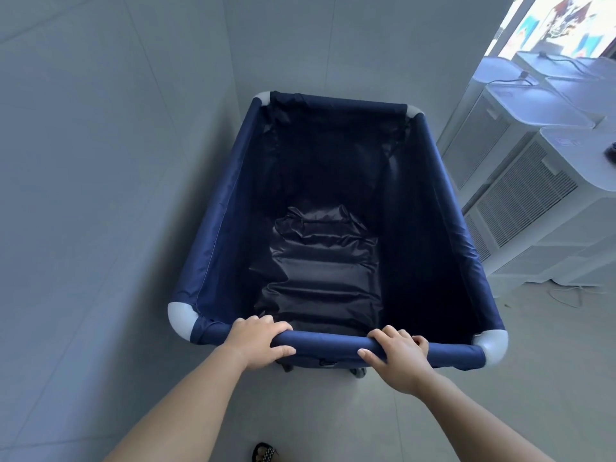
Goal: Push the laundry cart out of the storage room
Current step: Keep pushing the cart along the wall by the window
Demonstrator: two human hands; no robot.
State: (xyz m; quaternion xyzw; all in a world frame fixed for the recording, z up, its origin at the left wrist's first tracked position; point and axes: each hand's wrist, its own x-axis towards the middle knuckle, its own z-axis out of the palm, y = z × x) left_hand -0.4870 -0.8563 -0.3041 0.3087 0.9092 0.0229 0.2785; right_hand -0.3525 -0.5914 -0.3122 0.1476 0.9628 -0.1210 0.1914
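A navy fabric laundry cart (pixel 220 228) with grey plastic corner pieces fills the middle of the head view. Its liner is dark and holds nothing. My left hand (pixel 258 341) wraps the near rim bar left of centre. My right hand (pixel 398 356) grips the same bar right of centre. A caster shows under the near edge. The cart's far end sits close to a corner of two grey tiled walls.
A grey wall (pixel 100 161) runs along the cart's left side. White appliances with vent grilles (pixel 526 201) line the right, close to the cart. A white cable (pixel 566 295) lies on the floor by them. Bright light shows at top right. My sandal (pixel 265 452) is at the bottom.
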